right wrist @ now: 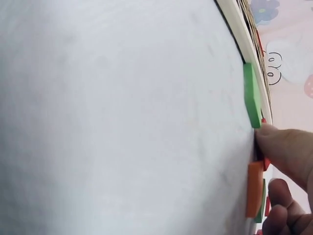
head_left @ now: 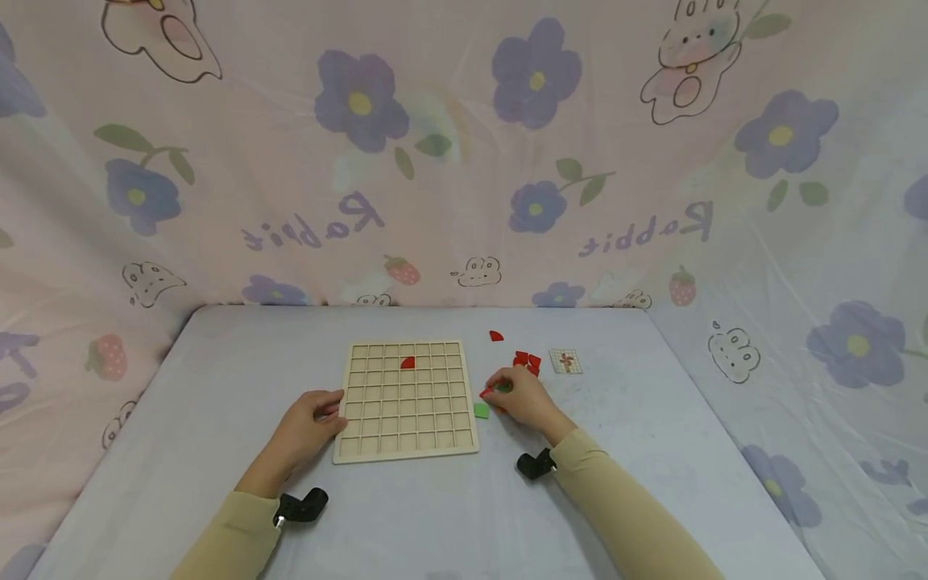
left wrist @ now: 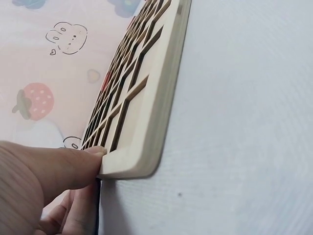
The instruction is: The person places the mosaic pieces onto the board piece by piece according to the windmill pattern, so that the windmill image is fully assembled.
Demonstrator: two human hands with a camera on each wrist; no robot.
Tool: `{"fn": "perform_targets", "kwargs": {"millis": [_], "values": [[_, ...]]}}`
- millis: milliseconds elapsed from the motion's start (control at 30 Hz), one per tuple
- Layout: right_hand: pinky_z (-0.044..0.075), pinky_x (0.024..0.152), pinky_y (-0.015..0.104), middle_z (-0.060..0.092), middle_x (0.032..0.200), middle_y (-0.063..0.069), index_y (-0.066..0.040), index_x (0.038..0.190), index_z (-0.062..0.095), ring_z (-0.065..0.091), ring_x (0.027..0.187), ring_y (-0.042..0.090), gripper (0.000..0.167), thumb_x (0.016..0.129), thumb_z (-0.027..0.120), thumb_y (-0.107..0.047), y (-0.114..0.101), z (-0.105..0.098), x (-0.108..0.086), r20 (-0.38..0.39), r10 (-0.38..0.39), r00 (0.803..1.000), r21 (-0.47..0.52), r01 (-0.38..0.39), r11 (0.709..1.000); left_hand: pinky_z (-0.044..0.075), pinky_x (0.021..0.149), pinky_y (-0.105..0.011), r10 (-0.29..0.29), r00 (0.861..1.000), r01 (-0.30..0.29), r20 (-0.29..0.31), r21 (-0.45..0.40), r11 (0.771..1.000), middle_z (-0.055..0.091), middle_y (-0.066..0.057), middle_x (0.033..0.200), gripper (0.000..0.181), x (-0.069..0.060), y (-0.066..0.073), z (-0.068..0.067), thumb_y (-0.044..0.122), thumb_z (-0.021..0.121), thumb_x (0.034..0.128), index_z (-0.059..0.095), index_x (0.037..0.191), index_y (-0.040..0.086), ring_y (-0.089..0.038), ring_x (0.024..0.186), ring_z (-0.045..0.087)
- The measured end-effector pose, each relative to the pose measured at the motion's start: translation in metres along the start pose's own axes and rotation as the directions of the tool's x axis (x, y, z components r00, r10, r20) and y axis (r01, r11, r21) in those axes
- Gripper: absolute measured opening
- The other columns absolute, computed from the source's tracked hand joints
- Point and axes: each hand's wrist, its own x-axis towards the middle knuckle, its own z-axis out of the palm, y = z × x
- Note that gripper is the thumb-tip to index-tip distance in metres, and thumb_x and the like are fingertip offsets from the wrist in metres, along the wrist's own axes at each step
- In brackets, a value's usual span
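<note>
A square pale wooden grid board (head_left: pixel 406 457) lies on the table, with one red quarter-circle tile (head_left: pixel 408 363) in a cell of its upper part. My left hand (head_left: pixel 304 427) grips the board's left edge; in the left wrist view the thumb (left wrist: pixel 73 169) lies on the rim. Beside the board's right edge, my right hand (head_left: pixel 528 396) pinches a red tile (head_left: pixel 485 393) between thumb and fingers. Just below those fingertips is a green tile (head_left: pixel 482 411). An orange tile (right wrist: pixel 254 190) stands out near the thumb in the right wrist view. The hand partly hides other tiles.
Several red tiles (head_left: pixel 527 360) are clustered beyond my right hand. Farther back lies a lone red quarter-circle tile (head_left: pixel 496 336). A small card with a gridded red pattern (head_left: pixel 566 362) is to the right. Behind the white table (head_left: pixel 623 451) hangs a printed cloth (head_left: pixel 449 193).
</note>
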Motion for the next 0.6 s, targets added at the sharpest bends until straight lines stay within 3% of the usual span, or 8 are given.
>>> {"fn": "perform_targets", "kwargs": {"millis": [200,433,600], "values": [[0.049,0.078,0.036,0.062,0.091,-0.006,-0.020,0.091,0.068,0.054,0.084,0.017,0.014,0.082,0.078,-0.023,0.000,0.003,0.000,-0.027,-0.024,0.999,-0.015,0.024,1.000,0.049,0.088,-0.033,-0.003,1.000,0.003,-0.002,-0.003,1.000,0.049,-0.017,0.126,0.053,0.000,-0.002,0.000,0.005,0.068,0.0882,0.050,0.137,-0.003,-0.028,0.112,0.052],[0.047,0.068,0.031,0.060,0.081,-0.007,-0.022,0.088,0.064,0.053,0.076,0.015,0.013,0.085,0.076,-0.023,-0.004,0.003,0.000,-0.012,-0.028,1.000,-0.064,0.027,0.998,0.049,0.087,-0.029,-0.008,1.000,0.008,-0.006,-0.010,1.000,0.048,-0.018,0.127,0.053,0.001,-0.002,0.000,0.004,0.068,0.0881,0.050,0.137,-0.003,-0.027,0.111,0.051],[0.049,0.063,0.030,0.061,0.081,-0.004,-0.018,0.095,0.065,0.055,0.071,0.016,0.013,0.088,0.073,-0.026,-0.011,-0.001,0.002,-0.006,0.021,1.000,-0.002,-0.021,1.000,0.050,0.087,-0.027,-0.003,1.000,0.003,-0.004,-0.023,1.000,0.047,-0.019,0.130,0.053,0.001,-0.002,0.000,0.003,0.068,0.0882,0.049,0.138,-0.004,-0.027,0.112,0.052]]}}
